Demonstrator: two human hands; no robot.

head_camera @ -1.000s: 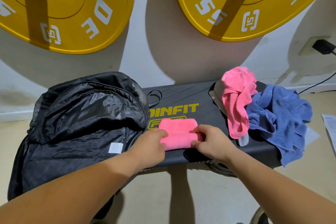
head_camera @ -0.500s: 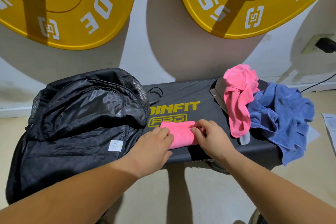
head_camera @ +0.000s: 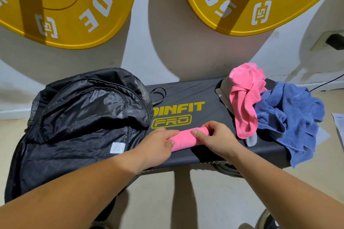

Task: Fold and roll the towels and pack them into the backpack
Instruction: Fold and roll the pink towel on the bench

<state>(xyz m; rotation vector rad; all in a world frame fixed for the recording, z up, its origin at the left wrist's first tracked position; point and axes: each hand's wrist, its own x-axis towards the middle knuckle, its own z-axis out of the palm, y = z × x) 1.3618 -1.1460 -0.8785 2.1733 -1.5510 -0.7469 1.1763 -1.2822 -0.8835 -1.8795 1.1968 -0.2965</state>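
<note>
A pink towel (head_camera: 186, 138), rolled into a short tube, lies on the black bench (head_camera: 201, 96) near its front edge. My left hand (head_camera: 158, 145) grips the roll's left end and my right hand (head_camera: 216, 135) grips its right end. The black backpack (head_camera: 78, 122) lies open on the bench's left end, its flap folded back, right beside my left hand. A crumpled pink towel (head_camera: 243, 96) and a crumpled blue towel (head_camera: 290, 117) are heaped on the bench's right end.
Two yellow weight plates (head_camera: 70, 5) (head_camera: 247, 0) lean against the white wall behind the bench. A wall socket with a black plug (head_camera: 333, 41) is at the far right. A paper sheet (head_camera: 338, 126) lies on the floor at the right.
The folded pink towel has been rolled up towards me into a tight tube. Both hands moved closer to the front edge with it.
</note>
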